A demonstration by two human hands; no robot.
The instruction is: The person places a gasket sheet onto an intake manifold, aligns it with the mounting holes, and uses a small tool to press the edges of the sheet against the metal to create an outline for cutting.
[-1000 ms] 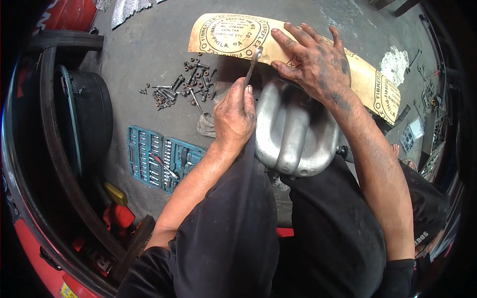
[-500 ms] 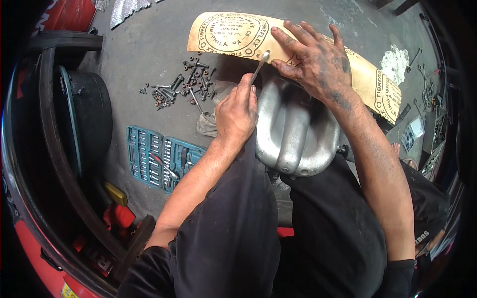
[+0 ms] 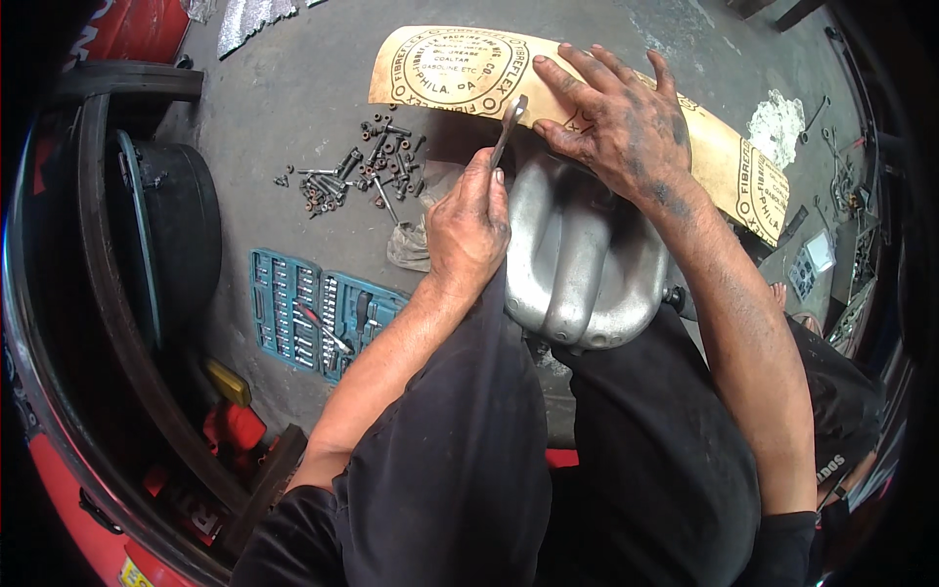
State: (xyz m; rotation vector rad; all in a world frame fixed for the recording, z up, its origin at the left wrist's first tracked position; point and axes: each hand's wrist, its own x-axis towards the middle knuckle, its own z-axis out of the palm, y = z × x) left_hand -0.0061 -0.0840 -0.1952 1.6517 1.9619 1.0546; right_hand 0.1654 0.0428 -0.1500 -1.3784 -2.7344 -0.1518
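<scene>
My left hand (image 3: 469, 220) is closed around a metal wrench (image 3: 508, 129), whose rounded head points up at the near edge of a tan gasket paper sheet (image 3: 445, 73). From this view I cannot tell whether the wrench head touches the sheet. My right hand (image 3: 626, 127), dark with grease, lies with spread fingers on the sheet and presses it down. Under the sheet, a silver cast manifold (image 3: 577, 264) with curved pipes sits between my knees; the paper hides its far end.
Loose bolts and nuts (image 3: 367, 166) lie on the floor ahead to the left. A teal socket set case (image 3: 323, 313) lies open nearer me. At far left stands a dark frame (image 3: 93, 196). Crumpled white material (image 3: 778, 127) and scattered tools sit to the right, near another person's leg (image 3: 836, 382).
The wrench head has shifted slightly left and up along the paper's edge, and my left hand has tilted a little. My right hand and the sheet stay nearly still.
</scene>
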